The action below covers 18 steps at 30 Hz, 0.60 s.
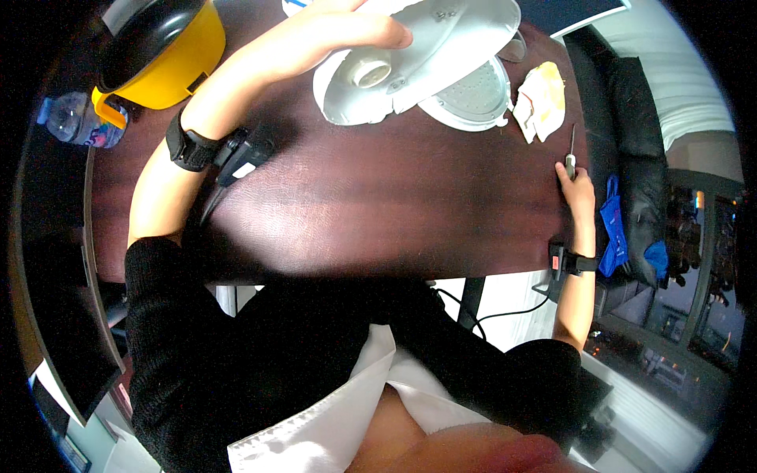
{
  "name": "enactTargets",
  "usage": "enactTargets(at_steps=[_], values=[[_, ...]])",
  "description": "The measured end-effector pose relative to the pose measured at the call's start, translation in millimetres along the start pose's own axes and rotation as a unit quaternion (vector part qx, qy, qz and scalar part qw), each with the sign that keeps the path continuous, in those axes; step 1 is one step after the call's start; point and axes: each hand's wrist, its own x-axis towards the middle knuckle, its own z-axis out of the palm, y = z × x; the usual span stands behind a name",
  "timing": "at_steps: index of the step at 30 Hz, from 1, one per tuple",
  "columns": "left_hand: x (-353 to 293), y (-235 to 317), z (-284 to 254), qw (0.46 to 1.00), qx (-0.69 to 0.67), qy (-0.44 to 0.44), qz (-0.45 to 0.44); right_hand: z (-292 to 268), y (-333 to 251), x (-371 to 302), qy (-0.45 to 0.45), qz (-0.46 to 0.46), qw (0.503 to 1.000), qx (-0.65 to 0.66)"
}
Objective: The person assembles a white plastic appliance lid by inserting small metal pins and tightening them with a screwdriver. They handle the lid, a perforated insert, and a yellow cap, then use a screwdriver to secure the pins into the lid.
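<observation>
My left hand (359,30) reaches across the far side of the table and grips a white curved plastic housing (465,35), thumb on its surface. The housing is tilted and has a short round collar (372,69) inside. The other fingers are mostly hidden. Partly under the housing lies a round, light-grey plastic part (473,96) with small holes. At the table's right edge my right hand (579,189) is closed around a small screwdriver (570,164), its thin shaft pointing away from me. Just beyond it rests a crumpled white and yellowish tissue or cloth (541,102).
On the far left stand a yellow pot (169,75) with a dark inside and a clear plastic bottle (79,120). The brown table (378,197) ends before my lap. Right of it is a black sofa (639,118) with a blue strap-like item (612,229). Cables hang below.
</observation>
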Motion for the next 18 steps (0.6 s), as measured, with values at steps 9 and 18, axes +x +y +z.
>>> enactTargets(at_steps=[9,18], values=[[2,-1,-5,1.000,-0.021,0.016,0.000,-36,8,-23,0.034,0.024,0.982,0.186],[5,1,-5,1.000,-0.027,-0.011,-0.001,-124,-145,-104,0.001,-0.338,0.916,0.218]])
